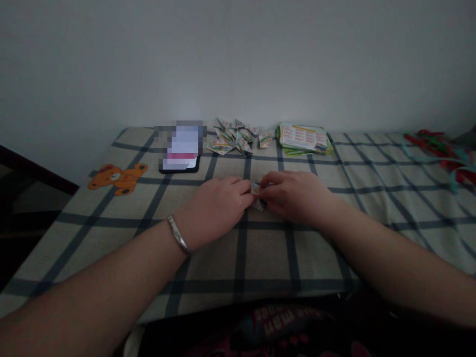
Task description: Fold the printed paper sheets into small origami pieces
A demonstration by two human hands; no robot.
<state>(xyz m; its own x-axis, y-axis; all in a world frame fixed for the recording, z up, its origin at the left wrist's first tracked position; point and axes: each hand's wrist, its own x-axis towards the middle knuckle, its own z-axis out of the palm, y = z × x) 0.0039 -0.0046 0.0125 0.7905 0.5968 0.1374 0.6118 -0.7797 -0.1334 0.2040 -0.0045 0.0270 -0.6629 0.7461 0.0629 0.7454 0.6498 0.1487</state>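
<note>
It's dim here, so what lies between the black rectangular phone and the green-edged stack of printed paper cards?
A cluster of pointed, folded printed-paper pieces, seen in the head view.

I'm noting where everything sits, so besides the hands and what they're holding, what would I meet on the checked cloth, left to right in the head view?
Orange bear picture, phone, cluster of folded paper pieces, stack of printed papers, red and green tangle.

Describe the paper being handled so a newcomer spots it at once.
Start at the checked cloth where the left hand and right hand meet. Between their fingers is a small printed paper; unlike the folded pieces and card stack by the wall, it is held.
</note>
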